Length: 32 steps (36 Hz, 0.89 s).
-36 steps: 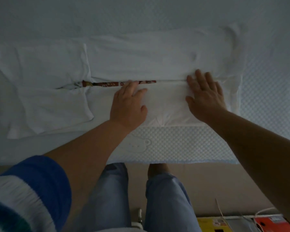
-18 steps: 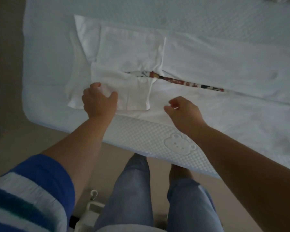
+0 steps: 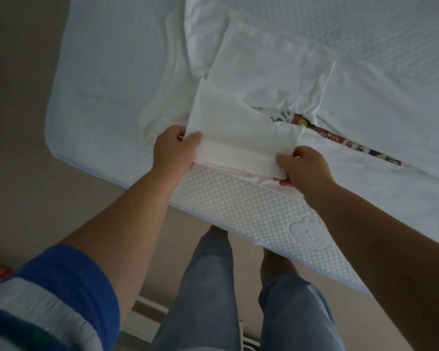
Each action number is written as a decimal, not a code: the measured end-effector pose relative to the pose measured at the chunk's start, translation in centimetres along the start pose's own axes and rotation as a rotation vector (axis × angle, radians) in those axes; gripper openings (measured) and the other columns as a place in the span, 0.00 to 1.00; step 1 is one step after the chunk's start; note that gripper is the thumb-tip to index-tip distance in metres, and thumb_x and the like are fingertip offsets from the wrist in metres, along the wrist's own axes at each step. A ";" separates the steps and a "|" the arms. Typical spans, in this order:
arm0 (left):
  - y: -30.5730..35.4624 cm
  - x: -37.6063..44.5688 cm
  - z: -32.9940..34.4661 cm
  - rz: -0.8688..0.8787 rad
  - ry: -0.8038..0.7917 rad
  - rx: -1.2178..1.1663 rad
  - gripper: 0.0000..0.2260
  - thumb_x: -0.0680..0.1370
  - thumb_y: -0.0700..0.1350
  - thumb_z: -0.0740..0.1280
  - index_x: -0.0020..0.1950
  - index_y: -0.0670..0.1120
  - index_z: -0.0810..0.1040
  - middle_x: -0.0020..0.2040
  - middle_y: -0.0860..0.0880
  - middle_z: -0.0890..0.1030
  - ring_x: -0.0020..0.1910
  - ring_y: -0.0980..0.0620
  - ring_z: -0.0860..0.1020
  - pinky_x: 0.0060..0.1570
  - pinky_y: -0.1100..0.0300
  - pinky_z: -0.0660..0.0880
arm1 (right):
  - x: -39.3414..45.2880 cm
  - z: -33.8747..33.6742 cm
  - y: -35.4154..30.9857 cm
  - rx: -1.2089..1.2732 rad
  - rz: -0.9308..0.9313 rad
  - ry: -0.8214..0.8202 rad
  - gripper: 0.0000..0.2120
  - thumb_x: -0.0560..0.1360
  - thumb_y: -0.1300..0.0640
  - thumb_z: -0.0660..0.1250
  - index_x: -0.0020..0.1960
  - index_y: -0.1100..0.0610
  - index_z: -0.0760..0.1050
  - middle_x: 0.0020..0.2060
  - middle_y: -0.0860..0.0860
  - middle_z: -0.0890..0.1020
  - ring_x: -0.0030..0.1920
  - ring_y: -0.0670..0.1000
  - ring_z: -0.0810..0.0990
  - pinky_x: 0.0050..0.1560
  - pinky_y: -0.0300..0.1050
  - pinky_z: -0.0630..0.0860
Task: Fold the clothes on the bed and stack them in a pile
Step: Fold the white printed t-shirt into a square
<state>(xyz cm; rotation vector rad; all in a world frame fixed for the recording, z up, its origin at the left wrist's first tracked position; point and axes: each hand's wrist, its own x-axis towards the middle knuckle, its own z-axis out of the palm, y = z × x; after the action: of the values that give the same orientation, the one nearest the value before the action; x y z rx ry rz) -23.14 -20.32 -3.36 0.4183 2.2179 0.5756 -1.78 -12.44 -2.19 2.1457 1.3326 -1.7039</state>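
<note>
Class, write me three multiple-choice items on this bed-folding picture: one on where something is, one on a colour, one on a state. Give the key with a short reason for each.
1. Where is the white shirt being gripped?
A. at its edge nearest the person
B. at its far edge
C. at the floor

2. What colour is the person's trousers?
A. red
B. blue-grey
C. yellow

3. What state are the two hands in?
A. both flat and open on the bed
B. one hanging at the side
C. both closed on the shirt

Key:
1 A: the left hand and right hand pinch the sleeve end by the mattress edge.
2 B: the legs below the mattress show faded blue-grey cloth.
3 C: thumbs lie on top of the cloth and fingers curl under it.
</note>
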 end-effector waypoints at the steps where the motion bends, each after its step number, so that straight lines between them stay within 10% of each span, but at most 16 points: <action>1: -0.5 0.2 0.0 -0.007 -0.002 0.031 0.07 0.73 0.47 0.69 0.38 0.49 0.74 0.34 0.52 0.77 0.31 0.53 0.78 0.27 0.63 0.75 | 0.0 0.1 0.2 -0.047 -0.005 0.005 0.04 0.74 0.55 0.66 0.41 0.53 0.73 0.41 0.51 0.79 0.35 0.51 0.81 0.36 0.46 0.81; 4: -1.6 0.7 -0.4 -0.015 0.040 0.055 0.06 0.72 0.48 0.70 0.43 0.48 0.75 0.39 0.51 0.78 0.43 0.47 0.79 0.43 0.57 0.75 | 0.0 0.3 0.4 -0.189 -0.049 0.079 0.09 0.73 0.52 0.66 0.49 0.55 0.73 0.39 0.50 0.79 0.39 0.52 0.79 0.38 0.43 0.73; 14: -4.7 1.1 -5.4 0.028 0.354 0.026 0.12 0.71 0.47 0.68 0.54 0.47 0.74 0.30 0.57 0.70 0.27 0.66 0.71 0.30 0.79 0.63 | -3.2 3.2 -2.3 -0.420 -0.478 0.312 0.28 0.71 0.54 0.67 0.68 0.55 0.63 0.66 0.57 0.65 0.68 0.58 0.64 0.67 0.59 0.64; 22: -5.6 3.5 -6.9 -0.002 0.032 0.029 0.15 0.68 0.52 0.73 0.51 0.53 0.73 0.36 0.55 0.77 0.36 0.52 0.78 0.40 0.61 0.74 | 1.1 6.6 -8.4 -0.722 -0.552 0.206 0.24 0.74 0.44 0.63 0.66 0.55 0.68 0.63 0.56 0.73 0.65 0.59 0.66 0.65 0.53 0.57; 32: -5.7 4.0 -7.5 0.104 -0.002 0.126 0.11 0.66 0.58 0.71 0.43 0.56 0.75 0.33 0.59 0.73 0.33 0.64 0.71 0.31 0.72 0.63 | 3.8 7.9 -12.7 -0.631 -0.511 0.073 0.08 0.75 0.53 0.61 0.52 0.54 0.74 0.44 0.50 0.75 0.48 0.55 0.74 0.53 0.49 0.69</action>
<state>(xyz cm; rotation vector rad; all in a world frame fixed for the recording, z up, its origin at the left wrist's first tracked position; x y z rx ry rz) -32.02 -25.24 -4.38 0.6017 2.2484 0.4904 -16.21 -6.89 -2.94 1.5989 2.2070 -1.0778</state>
